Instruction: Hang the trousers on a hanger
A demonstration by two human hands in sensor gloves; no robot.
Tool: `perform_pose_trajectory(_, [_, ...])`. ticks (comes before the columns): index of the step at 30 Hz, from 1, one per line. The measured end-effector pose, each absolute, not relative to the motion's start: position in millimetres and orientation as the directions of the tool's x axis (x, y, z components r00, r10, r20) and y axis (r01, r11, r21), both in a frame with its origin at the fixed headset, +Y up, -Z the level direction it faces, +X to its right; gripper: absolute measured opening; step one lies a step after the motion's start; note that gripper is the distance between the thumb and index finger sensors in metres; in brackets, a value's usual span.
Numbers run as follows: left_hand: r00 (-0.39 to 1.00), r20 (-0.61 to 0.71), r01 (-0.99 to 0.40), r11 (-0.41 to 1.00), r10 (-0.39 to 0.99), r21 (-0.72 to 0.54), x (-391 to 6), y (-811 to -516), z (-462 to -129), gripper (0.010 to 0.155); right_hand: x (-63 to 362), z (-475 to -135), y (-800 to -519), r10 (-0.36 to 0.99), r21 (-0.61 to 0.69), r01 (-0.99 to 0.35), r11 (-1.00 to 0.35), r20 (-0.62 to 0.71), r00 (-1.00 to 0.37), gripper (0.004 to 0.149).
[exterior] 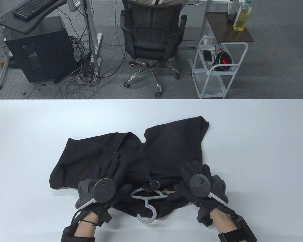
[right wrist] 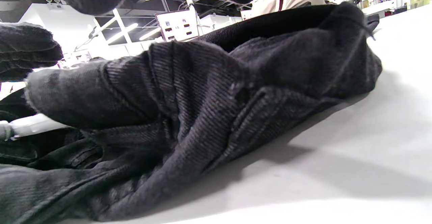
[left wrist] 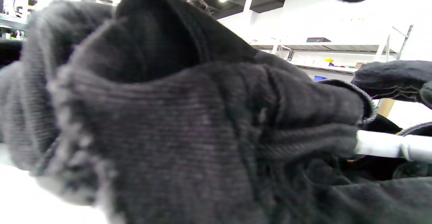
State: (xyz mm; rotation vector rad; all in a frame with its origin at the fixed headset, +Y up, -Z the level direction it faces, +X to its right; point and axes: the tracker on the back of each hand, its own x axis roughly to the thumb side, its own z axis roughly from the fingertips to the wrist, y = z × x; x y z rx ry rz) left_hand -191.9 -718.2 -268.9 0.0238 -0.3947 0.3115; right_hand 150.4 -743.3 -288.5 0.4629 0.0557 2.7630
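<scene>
Table view: one pair of black corduroy trousers (exterior: 141, 156), one grey plastic hanger (exterior: 147, 201); left hand (exterior: 108, 176) and right hand (exterior: 194, 179) rest fingers-spread on fabric.

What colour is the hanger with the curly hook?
The hanger is light grey, nearly white. The table view shows it best, lying on the black trousers.

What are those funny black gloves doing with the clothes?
A person is getting black trousers onto a pale grey hanger. The trousers lie spread on the white table, and the hanger sits at their near edge, its hook pointing toward the person. The left hand and right hand rest on the cloth either side of the hanger. The trousers are not hung yet.
</scene>
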Motion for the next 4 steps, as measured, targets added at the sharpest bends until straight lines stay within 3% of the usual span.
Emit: perform_pose_trajectory(4, [0.875,0.385,-0.303,0.952,0.294,-0.037,-191.7,-718.2,-268.7,0.079,150.2,-288.6,-743.9,0.334,0.096,-0.32,-0.942,0.311,-0.89,0.081])
